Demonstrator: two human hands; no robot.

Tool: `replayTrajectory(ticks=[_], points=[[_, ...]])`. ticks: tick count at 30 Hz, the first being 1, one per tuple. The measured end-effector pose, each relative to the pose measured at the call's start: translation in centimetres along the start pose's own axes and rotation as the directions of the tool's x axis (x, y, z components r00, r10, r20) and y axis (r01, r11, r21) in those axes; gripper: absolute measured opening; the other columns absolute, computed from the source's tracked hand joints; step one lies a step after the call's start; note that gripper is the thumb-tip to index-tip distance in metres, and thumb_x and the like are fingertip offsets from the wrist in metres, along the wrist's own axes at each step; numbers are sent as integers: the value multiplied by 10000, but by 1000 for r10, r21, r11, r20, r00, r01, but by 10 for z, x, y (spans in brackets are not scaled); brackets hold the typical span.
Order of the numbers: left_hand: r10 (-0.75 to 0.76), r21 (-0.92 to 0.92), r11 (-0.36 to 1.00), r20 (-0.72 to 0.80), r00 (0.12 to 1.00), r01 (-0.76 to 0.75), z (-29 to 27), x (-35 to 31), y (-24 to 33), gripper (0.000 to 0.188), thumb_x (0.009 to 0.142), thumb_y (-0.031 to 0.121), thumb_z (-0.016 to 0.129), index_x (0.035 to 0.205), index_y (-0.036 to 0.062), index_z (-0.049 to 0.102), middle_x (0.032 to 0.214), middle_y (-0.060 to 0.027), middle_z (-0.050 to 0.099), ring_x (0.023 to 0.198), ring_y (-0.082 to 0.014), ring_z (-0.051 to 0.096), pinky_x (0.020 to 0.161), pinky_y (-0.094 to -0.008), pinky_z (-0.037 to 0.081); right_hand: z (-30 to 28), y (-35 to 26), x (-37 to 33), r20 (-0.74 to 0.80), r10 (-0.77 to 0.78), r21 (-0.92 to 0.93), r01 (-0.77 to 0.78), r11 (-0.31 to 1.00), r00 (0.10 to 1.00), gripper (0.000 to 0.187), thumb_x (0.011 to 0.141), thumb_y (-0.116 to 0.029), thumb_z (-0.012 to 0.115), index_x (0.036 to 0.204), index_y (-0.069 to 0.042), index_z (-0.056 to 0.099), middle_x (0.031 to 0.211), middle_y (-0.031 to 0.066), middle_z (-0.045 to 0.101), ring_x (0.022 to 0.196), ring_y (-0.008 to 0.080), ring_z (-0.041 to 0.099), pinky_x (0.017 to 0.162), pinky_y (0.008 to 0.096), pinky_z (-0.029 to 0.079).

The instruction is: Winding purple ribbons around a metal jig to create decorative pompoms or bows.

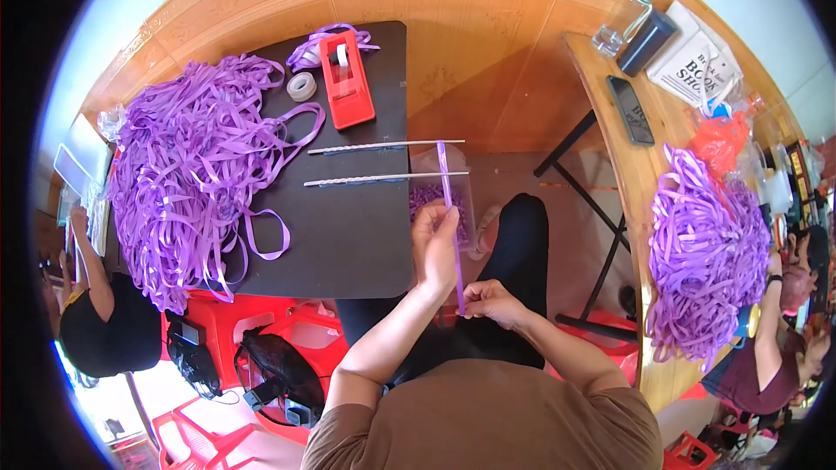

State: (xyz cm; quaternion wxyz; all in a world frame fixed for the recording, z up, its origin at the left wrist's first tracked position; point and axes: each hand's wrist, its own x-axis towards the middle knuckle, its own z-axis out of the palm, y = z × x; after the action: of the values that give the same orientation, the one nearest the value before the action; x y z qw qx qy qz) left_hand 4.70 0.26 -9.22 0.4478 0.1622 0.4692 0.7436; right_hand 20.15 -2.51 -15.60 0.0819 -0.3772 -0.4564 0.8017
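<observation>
A narrow purple ribbon (447,176) stretches from two thin metal rods down toward my lap. The far rod (435,143) and the near rod (431,177) lie side by side, sticking out past the right edge of the black table (348,235). At the ribbon's upper end it crosses both rods; whether it loops around them I cannot tell. My left hand (434,242) is closed on the ribbon's middle, just below the near rod. Lower down, my right hand (495,303) pinches the ribbon near its bottom end, fingertips together.
A heap of purple ribbon (196,174) covers the table's left side, near a red tape dispenser (357,103) and a tape roll (301,87). Below the rods sits a clear bin (466,218). On the wooden table (640,200) are another ribbon pile (701,270) and a phone (630,110).
</observation>
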Motion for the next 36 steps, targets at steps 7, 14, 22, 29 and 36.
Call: replayTrajectory(ticks=[7,14,22,29,36], points=[[100,-103,990,-17,995,-101,16,26,-1,47,895,75,598,927,46,581,889,-19,610,774,-58,509,717,-191,380,-1,7,5,1,27,36,-27,999,1000,102,712,37,670,782,-26,631,724,29,628,656,75,569,566,187,413],[39,-141,990,63,997,-30,12,29,-2,27,895,76,599,902,52,589,880,-18,618,759,-66,514,720,-202,397,-12,15,13,-35,-76,-38,74,997,997,103,715,45,639,804,-4,636,738,32,625,663,99,567,590,225,445],[369,627,621,296,881,-471,47,15,3,106,740,50,708,778,27,612,1201,-177,523,1090,-311,493,951,-377,360,-47,-17,16,-498,-425,40,509,860,756,200,759,80,612,930,-20,636,847,31,639,753,96,579,704,227,458],[236,567,550,599,765,-613,27,-39,39,148,703,-27,701,793,22,594,1273,-220,420,1094,-362,435,825,-360,436,-37,-100,-33,-360,-850,-561,640,526,384,262,939,-133,501,1152,-5,582,1088,137,610,1026,190,564,917,304,414],[211,455,712,587,781,-534,2,-39,32,146,733,-64,670,813,11,573,905,-103,554,828,-218,553,689,-294,453,-30,-74,-23,6,-520,323,490,810,854,271,942,-180,511,1061,38,621,903,75,628,831,157,588,747,287,461]])
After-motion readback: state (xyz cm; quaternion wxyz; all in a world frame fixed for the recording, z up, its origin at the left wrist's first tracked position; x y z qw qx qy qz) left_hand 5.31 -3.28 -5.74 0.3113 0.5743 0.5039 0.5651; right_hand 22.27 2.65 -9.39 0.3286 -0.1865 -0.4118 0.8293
